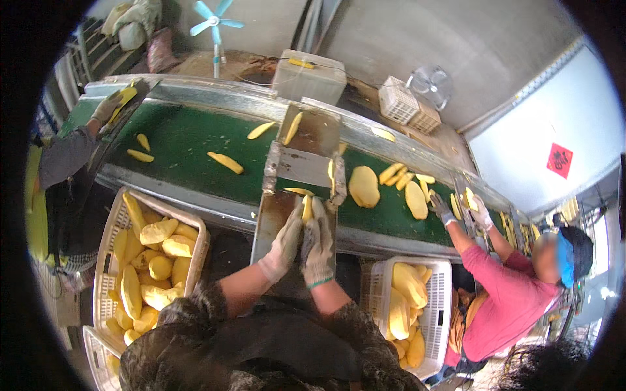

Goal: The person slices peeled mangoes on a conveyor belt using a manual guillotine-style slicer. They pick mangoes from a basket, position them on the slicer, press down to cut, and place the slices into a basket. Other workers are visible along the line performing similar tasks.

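Observation:
Both of my hands wear pale work gloves and meet over a worn metal cutting board (266,229) set across the conveyor. My left hand (284,240) and my right hand (317,239) press a piece of peeled yellow root vegetable (307,209) between them; its upper end shows between the fingers. Just beyond my fingertips lies a thin yellow slice (298,191), beside a gap in the board. Farther up, a metal crosspiece (303,166) spans it. One slice (331,176) leans at its right edge, and another strip (292,128) rests on the far part.
A green conveyor belt (186,132) carries scattered slices. Crates of peeled roots stand at left (203,244) and right (442,293). One co-worker in a red top (508,298) handles pieces at right; another's gloved hand (108,106) holds a piece at far left.

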